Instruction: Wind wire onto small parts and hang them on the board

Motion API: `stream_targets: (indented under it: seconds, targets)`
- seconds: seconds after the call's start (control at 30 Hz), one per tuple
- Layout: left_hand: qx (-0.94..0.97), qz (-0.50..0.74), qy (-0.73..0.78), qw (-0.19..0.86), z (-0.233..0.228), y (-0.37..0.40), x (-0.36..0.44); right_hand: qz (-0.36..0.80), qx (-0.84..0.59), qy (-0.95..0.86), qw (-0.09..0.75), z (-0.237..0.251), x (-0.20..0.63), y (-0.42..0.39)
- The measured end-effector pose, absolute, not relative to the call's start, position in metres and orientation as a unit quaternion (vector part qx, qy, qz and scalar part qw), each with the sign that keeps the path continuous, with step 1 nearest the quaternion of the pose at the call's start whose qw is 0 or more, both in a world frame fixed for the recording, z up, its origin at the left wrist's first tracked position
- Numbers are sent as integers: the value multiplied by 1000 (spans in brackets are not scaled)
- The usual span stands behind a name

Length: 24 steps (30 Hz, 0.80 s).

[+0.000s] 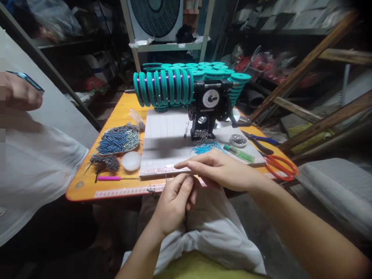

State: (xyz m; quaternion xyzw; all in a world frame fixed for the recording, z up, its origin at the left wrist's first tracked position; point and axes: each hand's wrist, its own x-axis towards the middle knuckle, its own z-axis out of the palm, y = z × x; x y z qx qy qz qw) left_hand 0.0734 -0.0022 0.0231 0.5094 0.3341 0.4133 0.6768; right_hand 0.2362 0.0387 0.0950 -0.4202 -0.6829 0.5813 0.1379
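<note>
My left hand [176, 195] is closed just below the front edge of the white board [158, 155], its thumb and fingers pressed together. What it pinches, if anything, is hidden. My right hand [222, 169] reaches across above it, index finger and thumb stretched out over the board's front edge. Its other fingers are partly hidden. Ahead stands a black hand-cranked winder [200, 116] with a dial, carrying a row of teal spools [162, 88] wound with purple wire. Bright blue small pieces [206, 147] and tiny silvery pieces [203, 134] lie at its base.
Left on the orange table [84, 178] are a tray of blue pieces [112, 141], a white round lid [131, 161] and a pink-handled tool [109, 178]. Right are a metal-filled dish [238, 140], green tube [240, 154], pliers [261, 141] and orange-handled scissors [280, 167]. Another person's hand [23, 92] is left.
</note>
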Motion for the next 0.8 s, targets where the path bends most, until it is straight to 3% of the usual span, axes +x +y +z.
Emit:
stream_targets:
  seconds: [0.1, 0.2, 0.47, 0.8]
  targets:
    - [443, 447, 293, 720, 19, -5, 76, 776, -303, -524, 174, 84, 234, 42]
    - [393, 494, 280, 723, 16, -8, 83, 854, -242, -397, 234, 77, 224, 42]
    - [289, 562, 256, 732, 23, -16, 95, 862, -277, -284, 316, 85, 199, 34]
    - [200, 457, 256, 828, -6, -66, 87, 832, -337, -260, 357, 78, 210, 41]
